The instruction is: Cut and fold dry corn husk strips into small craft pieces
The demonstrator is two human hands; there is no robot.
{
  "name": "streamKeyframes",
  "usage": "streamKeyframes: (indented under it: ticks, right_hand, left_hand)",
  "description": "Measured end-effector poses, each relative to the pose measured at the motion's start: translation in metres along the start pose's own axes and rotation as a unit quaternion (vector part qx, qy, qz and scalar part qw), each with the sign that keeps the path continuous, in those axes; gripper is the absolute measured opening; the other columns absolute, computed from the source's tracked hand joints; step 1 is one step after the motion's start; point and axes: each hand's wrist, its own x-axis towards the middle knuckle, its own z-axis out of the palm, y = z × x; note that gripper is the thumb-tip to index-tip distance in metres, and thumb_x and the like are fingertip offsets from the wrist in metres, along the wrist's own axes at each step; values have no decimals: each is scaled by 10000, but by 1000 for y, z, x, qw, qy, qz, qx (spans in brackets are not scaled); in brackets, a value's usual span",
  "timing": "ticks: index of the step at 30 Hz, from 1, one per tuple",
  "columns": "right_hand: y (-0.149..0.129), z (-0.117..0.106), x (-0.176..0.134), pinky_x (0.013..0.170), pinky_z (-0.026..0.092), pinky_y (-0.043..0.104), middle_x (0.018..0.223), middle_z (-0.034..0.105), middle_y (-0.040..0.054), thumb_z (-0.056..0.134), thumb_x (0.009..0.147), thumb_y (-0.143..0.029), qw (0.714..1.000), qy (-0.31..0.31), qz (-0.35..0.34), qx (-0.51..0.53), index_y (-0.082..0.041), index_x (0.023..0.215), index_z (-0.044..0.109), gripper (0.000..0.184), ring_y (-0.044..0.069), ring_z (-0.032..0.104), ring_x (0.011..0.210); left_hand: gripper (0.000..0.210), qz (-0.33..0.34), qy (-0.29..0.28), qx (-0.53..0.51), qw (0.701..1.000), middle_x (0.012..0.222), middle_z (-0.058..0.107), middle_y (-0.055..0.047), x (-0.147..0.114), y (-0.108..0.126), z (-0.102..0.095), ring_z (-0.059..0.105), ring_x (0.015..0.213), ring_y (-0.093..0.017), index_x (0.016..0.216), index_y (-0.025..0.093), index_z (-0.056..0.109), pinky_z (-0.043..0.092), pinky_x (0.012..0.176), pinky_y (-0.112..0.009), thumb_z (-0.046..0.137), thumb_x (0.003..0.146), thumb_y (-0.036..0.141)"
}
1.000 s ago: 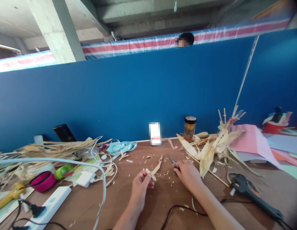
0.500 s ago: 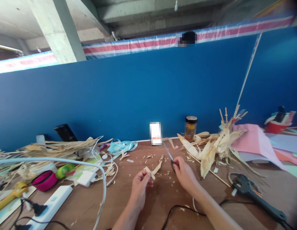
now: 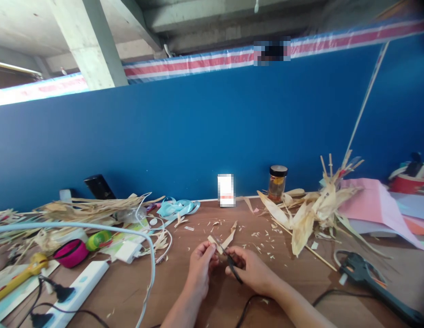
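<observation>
Moving in from the right, the right hand had brought the scissors to the husk strip, which the left hand pinched between closed fingertips just above the table. The right fingers were curled shut around the scissor handles. Bare wood lay near the hands, with a husk pile to the right and a cable to the left.

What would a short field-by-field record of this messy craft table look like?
left hand: pinches a husk strip
right hand: holds scissors at the strip
table: brown, littered with husk scraps
right side: husk pile, jar, glue gun, pink paper
left side: power strip, ribbon, dry stalks
behind: blue wall
</observation>
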Motion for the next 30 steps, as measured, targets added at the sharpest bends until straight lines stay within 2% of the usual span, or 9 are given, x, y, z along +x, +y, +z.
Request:
streamKeyframes:
  ticks: [9, 18, 30]
  right_hand:
    - [2, -2, -1, 482, 336, 169, 614, 560, -26, 611, 655, -253, 1000, -12, 8, 2, -173, 915, 615, 273, 82, 446, 534]
    - [12, -5, 1, 467, 364, 166, 648, 573, -12, 594, 672, -345, 990, -46, 93, 90, -162, 910, 587, 301, 64, 490, 490]
    - [16, -4, 2, 431, 328, 146, 626, 566, -22, 622, 652, -324, 988, -49, 111, 98, -162, 884, 589, 285, 50, 487, 462]
  left_hand:
    - [276, 6, -2, -2, 1000, 482, 493, 55, 0, 3, -1, 433, 423, -34, 650, 130, 562, 355, 417, -130, 699, 557, 351]
    - [219, -23, -23, -31, 999, 556, 542, 28, 3, 0, -8, 482, 456, -33, 662, 124, 562, 404, 441, -123, 681, 619, 302]
    - [199, -44, -11, -45, 998, 547, 554, 16, 3, -2, -7, 502, 443, -36, 653, 119, 550, 430, 430, -123, 689, 618, 256]
